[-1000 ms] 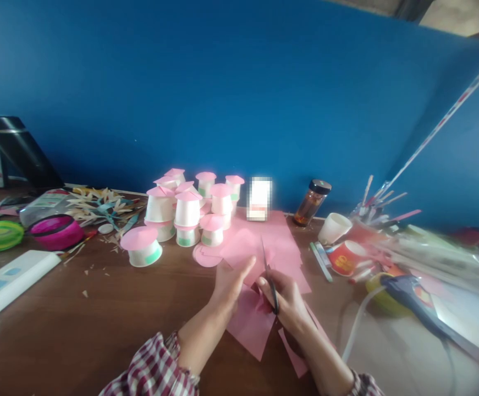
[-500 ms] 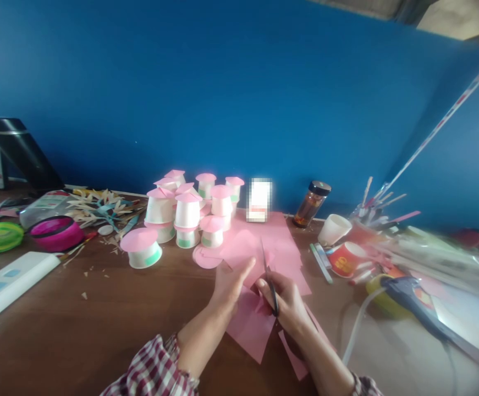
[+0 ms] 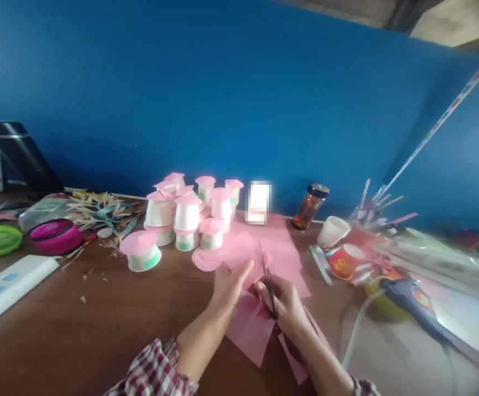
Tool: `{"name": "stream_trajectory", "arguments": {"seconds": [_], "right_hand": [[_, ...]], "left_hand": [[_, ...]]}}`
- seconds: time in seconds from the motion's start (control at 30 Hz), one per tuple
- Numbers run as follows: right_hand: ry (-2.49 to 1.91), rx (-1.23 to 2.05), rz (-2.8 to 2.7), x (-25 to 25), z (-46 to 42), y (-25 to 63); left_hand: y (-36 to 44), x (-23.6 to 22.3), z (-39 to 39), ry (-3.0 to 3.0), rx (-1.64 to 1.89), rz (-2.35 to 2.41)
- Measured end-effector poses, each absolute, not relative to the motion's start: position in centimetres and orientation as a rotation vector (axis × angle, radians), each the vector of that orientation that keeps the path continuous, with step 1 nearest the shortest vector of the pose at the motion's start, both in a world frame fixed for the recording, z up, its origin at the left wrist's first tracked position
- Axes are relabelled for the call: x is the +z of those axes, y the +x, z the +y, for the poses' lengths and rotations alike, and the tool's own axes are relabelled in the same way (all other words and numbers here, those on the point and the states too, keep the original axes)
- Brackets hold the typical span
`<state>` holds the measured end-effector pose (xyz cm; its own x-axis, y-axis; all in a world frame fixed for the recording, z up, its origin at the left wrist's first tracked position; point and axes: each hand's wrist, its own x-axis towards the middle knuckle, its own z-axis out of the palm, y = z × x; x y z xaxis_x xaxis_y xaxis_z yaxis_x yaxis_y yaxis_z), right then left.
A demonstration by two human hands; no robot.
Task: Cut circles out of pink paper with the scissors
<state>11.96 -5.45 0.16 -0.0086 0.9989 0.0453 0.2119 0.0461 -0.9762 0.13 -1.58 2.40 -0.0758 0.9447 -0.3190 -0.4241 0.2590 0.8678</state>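
Note:
My right hand [image 3: 285,305] is closed around black-handled scissors [image 3: 271,302], whose blades point away from me over pink paper. My left hand [image 3: 227,289] holds a piece of pink paper [image 3: 241,250], its thumb lying along the near side and its other fingers mostly hidden. The scissor blades cross the right part of this paper. Below my hands lies a pink paper offcut [image 3: 249,335], with a narrow pink strip [image 3: 292,360] beside my right wrist. More pink sheets [image 3: 280,234] lie flat behind.
Several paper cups with pink cone tops [image 3: 187,212] stand left of the sheets. A brown jar [image 3: 310,206], a white cup [image 3: 334,231], a red cup [image 3: 346,259] and a glue gun [image 3: 412,305] are at right. A power strip [image 3: 16,286] lies at left.
The view has shifted very slightly. Both hands, the scissors and the paper keep almost the same places, with the scissors moved only a little.

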Motion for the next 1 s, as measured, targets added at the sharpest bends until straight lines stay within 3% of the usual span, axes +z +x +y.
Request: {"name": "stream_trajectory", "arguments": {"seconds": [0.6, 1.0], "right_hand": [[-1.303, 1.085, -1.343, 0.2, -5.4, 11.5], [-1.316, 1.129, -1.303, 1.0, -5.4, 11.5]], "left_hand": [[0.0, -0.2, -0.4, 0.702, 1.208, 1.072], [0.0, 0.9, -1.1, 0.720, 1.175, 0.991]]}}
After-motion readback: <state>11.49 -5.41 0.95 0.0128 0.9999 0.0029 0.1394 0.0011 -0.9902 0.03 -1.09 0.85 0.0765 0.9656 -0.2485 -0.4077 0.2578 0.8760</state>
